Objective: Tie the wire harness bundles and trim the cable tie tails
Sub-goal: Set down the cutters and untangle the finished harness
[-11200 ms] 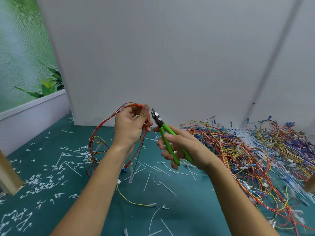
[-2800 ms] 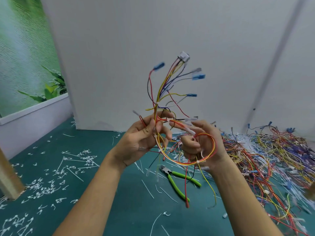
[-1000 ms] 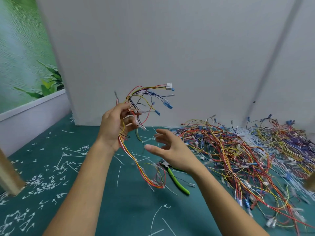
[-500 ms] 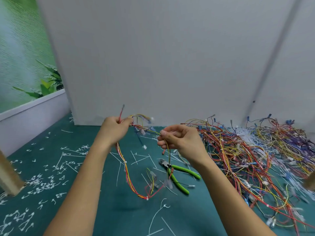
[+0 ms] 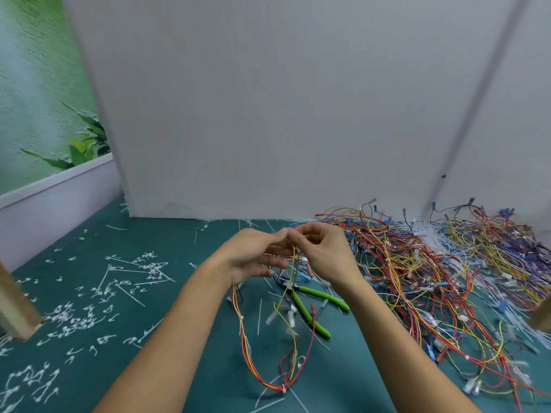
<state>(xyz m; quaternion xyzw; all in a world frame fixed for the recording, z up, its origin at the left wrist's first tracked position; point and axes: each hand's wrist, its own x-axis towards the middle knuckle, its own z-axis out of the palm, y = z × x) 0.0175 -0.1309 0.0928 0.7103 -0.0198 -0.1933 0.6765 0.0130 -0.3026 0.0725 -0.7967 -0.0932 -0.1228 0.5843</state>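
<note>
- Working from the head view, the only one: the left hand [image 5: 253,254] and right hand [image 5: 325,256] are meeting fingertip to fingertip above the mat [image 5: 167,242], each pinching the top of the wire harness [image 5: 249,350].
- The harness is hanging from both hands as a long loop reaching down toward the mat; I cannot tell if it touches. Judged: it is being held high so the strands fall straight for gathering.
- I cannot tell whether a cable tie is sitting between the fingers.
- The green-handled cutters [image 5: 323,297] are lying on the mat just below the right hand, probably parked within reach for trimming.
- Room: the harness pile [image 5: 432,272] is crowding the right side and tie offcuts [image 5: 71,320] are littering the left. The white panel [image 5: 268,114] is closing the far edge and a wooden post [image 5: 15,308] is standing at the far left. The most open mat is lying in the middle, toward the person.
</note>
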